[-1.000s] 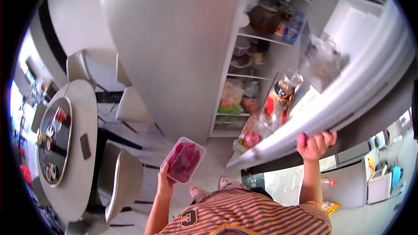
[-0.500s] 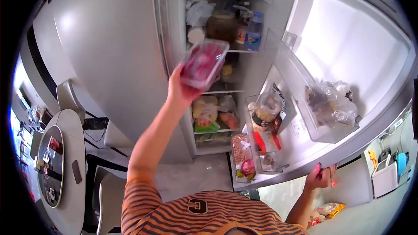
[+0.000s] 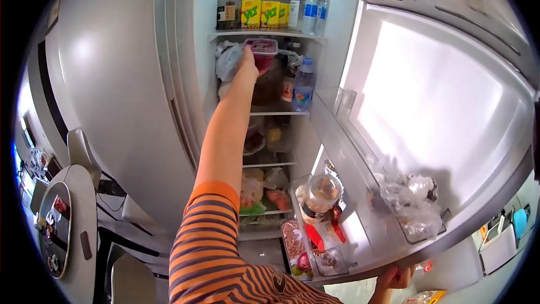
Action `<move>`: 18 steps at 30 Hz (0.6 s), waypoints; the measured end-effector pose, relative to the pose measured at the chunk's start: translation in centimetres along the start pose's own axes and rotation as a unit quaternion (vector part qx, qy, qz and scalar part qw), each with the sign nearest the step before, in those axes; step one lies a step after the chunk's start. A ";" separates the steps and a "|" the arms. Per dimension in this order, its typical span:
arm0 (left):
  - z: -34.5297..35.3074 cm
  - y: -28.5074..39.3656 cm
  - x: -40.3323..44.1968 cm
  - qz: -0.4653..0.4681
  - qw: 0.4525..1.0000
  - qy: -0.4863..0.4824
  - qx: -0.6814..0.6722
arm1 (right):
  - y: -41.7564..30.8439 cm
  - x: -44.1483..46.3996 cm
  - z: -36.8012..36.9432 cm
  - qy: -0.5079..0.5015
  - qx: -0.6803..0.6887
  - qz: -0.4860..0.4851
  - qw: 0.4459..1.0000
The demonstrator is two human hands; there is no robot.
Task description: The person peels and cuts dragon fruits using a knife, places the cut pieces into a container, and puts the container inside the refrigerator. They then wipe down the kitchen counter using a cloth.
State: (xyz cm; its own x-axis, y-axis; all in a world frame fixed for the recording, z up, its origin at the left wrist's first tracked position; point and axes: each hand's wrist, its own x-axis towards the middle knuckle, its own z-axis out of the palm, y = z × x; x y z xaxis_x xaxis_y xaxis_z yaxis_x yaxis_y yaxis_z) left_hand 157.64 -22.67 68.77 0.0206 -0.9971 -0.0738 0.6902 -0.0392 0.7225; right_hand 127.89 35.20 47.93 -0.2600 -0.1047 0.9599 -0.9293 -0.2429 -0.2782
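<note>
My left hand (image 3: 253,63) is closed around a clear plastic box (image 3: 262,48) with dark red contents, which I cannot identify. My arm reaches into the open fridge, and the box is at the second visible shelf (image 3: 275,114), just below the shelf above. Beside it on the left is a whitish plastic bag (image 3: 229,63); a dark, bulky thing behind and below is partly hidden by my arm. To the right stands a blue-capped water bottle (image 3: 304,85). Low on the right, my right hand (image 3: 395,277) has its fingers curled at the lower edge of the fridge door (image 3: 444,250).
Yellow drink boxes (image 3: 251,14), a jar (image 3: 229,10) and tall bottles (image 3: 314,4) line the upper shelf. Door bins hold a clear jar (image 3: 322,197) and plastic bags (image 3: 416,202). At left are a table (image 3: 84,191) and chair (image 3: 132,276).
My left hand has carried the plastic box forward from in front of the fridge to inside the shelf. The view has tilted up. My right hand stays at the door edge.
</note>
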 end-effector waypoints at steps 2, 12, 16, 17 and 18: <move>0.0 0.3 -0.1 0.005 0.996 -0.009 0.091 | 0.0 -0.2 0.2 0.014 -0.005 0.010 1.000; -0.8 0.9 -0.2 -0.014 0.979 -0.054 0.197 | -0.6 -1.0 -0.6 0.001 -0.049 0.009 0.999; -2.3 0.2 -1.1 0.006 0.990 -0.062 0.127 | -1.3 -0.7 0.9 0.082 -0.065 0.010 0.994; -2.9 -0.4 -1.6 0.019 0.994 -0.060 0.092 | -1.4 -0.9 0.8 0.093 -0.067 0.007 0.993; -3.4 -1.7 -3.4 0.068 0.994 -0.043 0.077 | -2.2 -0.8 0.6 0.069 -0.046 0.014 0.996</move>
State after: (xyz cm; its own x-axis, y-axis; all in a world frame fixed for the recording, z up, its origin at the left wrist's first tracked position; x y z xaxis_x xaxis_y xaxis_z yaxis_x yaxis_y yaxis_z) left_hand 158.85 -18.99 65.42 0.0401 -0.9955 0.0859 0.5665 0.0934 0.8187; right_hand 130.26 35.22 47.73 -0.3138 0.0244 0.9492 -0.9395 -0.1525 -0.3067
